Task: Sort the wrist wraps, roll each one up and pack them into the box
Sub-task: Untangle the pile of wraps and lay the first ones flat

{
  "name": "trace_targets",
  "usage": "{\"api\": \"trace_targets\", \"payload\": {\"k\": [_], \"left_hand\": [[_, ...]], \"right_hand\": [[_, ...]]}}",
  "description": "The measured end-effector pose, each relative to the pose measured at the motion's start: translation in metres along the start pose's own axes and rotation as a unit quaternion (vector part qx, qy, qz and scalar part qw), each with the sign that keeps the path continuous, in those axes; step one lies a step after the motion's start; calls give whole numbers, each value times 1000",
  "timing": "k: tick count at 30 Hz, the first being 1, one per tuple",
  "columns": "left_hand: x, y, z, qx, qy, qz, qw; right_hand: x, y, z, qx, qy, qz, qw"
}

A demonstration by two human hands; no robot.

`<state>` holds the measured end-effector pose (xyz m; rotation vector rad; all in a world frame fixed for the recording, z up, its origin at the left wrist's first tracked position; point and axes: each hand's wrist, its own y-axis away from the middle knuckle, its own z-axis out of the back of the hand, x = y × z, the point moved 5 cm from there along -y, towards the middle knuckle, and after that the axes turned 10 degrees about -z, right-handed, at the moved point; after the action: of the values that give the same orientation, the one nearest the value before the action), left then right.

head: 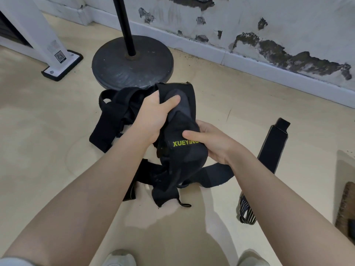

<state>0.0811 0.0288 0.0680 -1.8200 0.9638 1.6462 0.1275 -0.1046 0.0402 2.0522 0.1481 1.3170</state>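
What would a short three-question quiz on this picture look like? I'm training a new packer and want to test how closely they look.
1. True or false: both hands grip the same black wrap.
2. The yellow lettering on the wrap sits nearest which hand? A) left hand B) right hand
3. Fill in: the long black box lies on the ____, to the person's right, apart from the pile of wraps.

Key
1. True: the left hand holds its upper part, and the right hand holds it lower down.
2. B: the right thumb lies just above the lettering.
3. Floor.
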Motion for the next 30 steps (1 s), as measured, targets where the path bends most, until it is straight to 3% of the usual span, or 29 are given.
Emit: {"api": "trace_targets", "payload": {"k": [3,6,9,12,14,17,18,19,21,23,27,30], "left_hand": [[0,0,-11,-9,84,27,996],[8,7,-22,41,167,111,979],[24,28,-30,129,110,174,970],[37,37,-31,141,60,140,978],[36,35,-31,154,36,122,980],[24,27,-29,160,-27,97,982],[17,24,-28,154,-54,81,983],[13,21,-29,148,-72,59,985],[5,18,-33,126,-66,33,989],[2,15,-39,91,-16,25,995],[3,14,-43,26,-36,17,999],[3,19,-47,30,-6,19,999]], "right_hand": [[4,-2,2,-53,-8,52,997],[7,1,9,-126,-14,87,988],[9,5,18,-183,-65,108,975],[9,7,23,-227,-65,112,965],[11,8,28,-276,12,116,954],[29,18,34,-367,255,143,883],[33,19,38,-368,248,149,884],[34,20,41,-341,192,149,908],[27,19,37,-216,23,132,967],[17,19,28,-105,-65,113,986],[11,18,23,-97,43,113,988],[13,19,25,-105,-21,123,987]]}}
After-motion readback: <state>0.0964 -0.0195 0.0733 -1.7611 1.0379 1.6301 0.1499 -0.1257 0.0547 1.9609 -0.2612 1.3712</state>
